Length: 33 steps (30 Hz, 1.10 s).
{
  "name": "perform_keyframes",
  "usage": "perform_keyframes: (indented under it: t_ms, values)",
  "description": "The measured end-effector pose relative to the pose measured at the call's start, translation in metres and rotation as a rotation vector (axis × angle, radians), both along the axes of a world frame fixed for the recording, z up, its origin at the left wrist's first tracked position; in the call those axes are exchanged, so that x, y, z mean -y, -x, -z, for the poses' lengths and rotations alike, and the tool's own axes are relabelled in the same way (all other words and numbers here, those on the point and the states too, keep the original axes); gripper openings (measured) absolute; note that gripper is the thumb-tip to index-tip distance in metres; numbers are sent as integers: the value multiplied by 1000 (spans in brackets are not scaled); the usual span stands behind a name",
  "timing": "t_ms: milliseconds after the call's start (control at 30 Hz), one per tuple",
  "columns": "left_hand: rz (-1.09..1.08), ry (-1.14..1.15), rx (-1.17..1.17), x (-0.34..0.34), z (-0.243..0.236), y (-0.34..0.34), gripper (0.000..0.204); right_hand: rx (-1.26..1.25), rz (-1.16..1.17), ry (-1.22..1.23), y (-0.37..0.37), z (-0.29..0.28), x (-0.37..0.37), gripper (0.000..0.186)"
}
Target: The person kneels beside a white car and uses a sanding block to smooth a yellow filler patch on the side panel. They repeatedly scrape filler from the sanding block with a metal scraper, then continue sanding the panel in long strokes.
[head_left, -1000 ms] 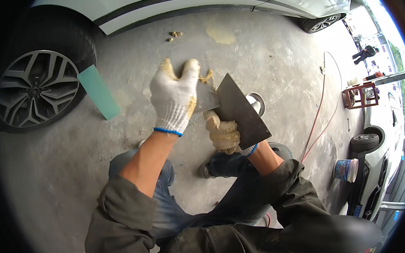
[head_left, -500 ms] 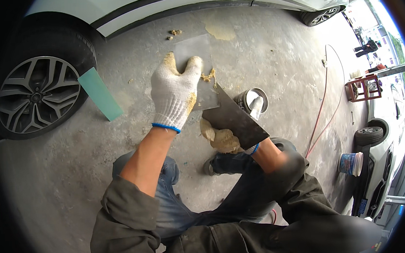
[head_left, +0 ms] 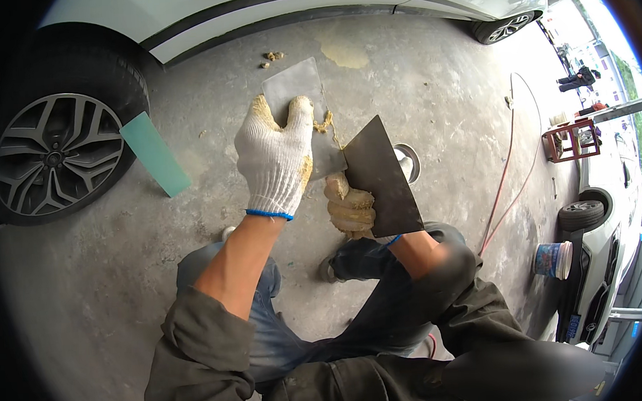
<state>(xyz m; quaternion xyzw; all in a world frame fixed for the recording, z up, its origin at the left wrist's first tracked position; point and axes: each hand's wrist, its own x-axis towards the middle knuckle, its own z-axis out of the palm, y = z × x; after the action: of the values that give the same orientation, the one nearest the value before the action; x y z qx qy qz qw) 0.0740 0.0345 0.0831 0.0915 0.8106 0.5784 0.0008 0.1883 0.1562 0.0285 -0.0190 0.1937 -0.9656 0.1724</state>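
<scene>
Two blades in hand over a concrete floor (head_left: 122, 283): gripping the pale blade (head_left: 296, 78) in the left hand (head_left: 275, 158), pinched between digits spread in a V; clasping the dark blade (head_left: 381, 179) in the right hand (head_left: 350, 208), with fingers curled at its near edge. Swung broader to view within the last half second, hiding more of the can (head_left: 416, 165). Now angled toward the yellowish paste (head_left: 324, 122) on the pale blade's right edge, apparently to work it between the two. Impossible to tell whether touching.
</scene>
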Motion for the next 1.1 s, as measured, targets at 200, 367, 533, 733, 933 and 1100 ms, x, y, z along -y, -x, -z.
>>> perform_keyframes:
  t_ms: [200, 367, 533, 733, 933, 1100]
  values:
    - [49, -166, -6, -6, 12, -8, 33, 90, -101, -186, 1, 1, -3, 61]
    - [115, -174, -85, -7, 17, -12, 30, 249, -106, -85, -3, 6, -1, 76]
    - [223, -96, 2, -14, 12, -39, 28, 320, 189, -413, -12, 16, 11, 64]
    - [338, -58, -8, -22, -1, -70, 27, 505, 163, -362, -8, 18, 8, 50]
    - [332, -264, 7, -22, 2, -67, 27, 662, 171, -395, -2, 10, 8, 39]
    - [296, -196, -39, -19, 14, -46, 26, 600, 150, -547, -1, 7, 6, 34]
